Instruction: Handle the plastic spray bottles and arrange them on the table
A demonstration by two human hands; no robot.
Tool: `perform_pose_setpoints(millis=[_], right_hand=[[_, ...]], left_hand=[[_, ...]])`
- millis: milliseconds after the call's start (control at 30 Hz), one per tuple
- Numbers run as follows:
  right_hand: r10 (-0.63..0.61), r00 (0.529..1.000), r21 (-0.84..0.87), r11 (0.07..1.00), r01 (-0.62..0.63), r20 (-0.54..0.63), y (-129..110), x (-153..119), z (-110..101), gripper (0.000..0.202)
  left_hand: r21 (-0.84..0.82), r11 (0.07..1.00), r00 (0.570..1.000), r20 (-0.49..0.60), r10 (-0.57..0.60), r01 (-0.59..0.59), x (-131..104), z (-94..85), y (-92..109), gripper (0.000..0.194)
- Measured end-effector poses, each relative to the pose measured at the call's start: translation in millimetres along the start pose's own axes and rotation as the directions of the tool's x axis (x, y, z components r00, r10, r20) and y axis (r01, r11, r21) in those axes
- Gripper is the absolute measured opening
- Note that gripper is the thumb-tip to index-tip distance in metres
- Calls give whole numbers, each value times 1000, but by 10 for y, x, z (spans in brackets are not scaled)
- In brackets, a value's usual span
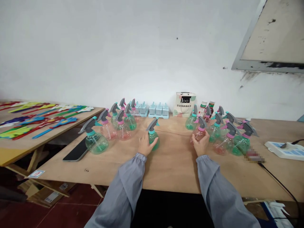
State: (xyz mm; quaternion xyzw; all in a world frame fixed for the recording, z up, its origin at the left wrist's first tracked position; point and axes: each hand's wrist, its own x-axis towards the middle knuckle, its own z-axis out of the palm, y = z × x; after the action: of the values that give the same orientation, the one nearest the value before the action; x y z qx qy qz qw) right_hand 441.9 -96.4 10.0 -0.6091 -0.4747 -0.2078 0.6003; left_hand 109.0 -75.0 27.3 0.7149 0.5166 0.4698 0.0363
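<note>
My left hand (146, 145) is wrapped around the side of a green spray bottle (154, 136) with a grey trigger head and teal collar, standing upright on the wooden table (171, 171). To the right, my right hand (201, 144) grips a pink spray bottle (199, 134) with a grey head and pink collar, its fingers partly covering the body. A cluster of green and pink spray bottles (123, 130) stands left of my left hand. Several more spray bottles (223, 145) are grouped beside and beyond my right hand.
A black phone (77, 150) lies by the left bottles. Light-blue moulds (158, 110), a paper bag (184, 104) and capped drink bottles (203, 109) stand by the wall. A white power strip (285, 150) and a cable (277, 179) are at right. Colourful hand-shaped items (54, 123) cover another table.
</note>
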Motion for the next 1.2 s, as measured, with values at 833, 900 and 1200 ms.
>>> perform_pose_setpoints(millis=[833, 900, 1200], right_hand=[[-170, 969, 346, 933, 99, 180, -812, -310, 0, 67], [-169, 933, 415, 910, 23, 319, -1125, -371, 78, 72], [42, 862, 562, 741, -366, 505, -1638, -175, 392, 75]], left_hand=[[-54, 976, 963, 162, 217, -211, -139, 98, 39, 63], [-69, 953, 934, 191, 302, -294, -161, 117, 116, 67], [-58, 916, 906, -186, 381, -398, -33, -111, 12, 60]])
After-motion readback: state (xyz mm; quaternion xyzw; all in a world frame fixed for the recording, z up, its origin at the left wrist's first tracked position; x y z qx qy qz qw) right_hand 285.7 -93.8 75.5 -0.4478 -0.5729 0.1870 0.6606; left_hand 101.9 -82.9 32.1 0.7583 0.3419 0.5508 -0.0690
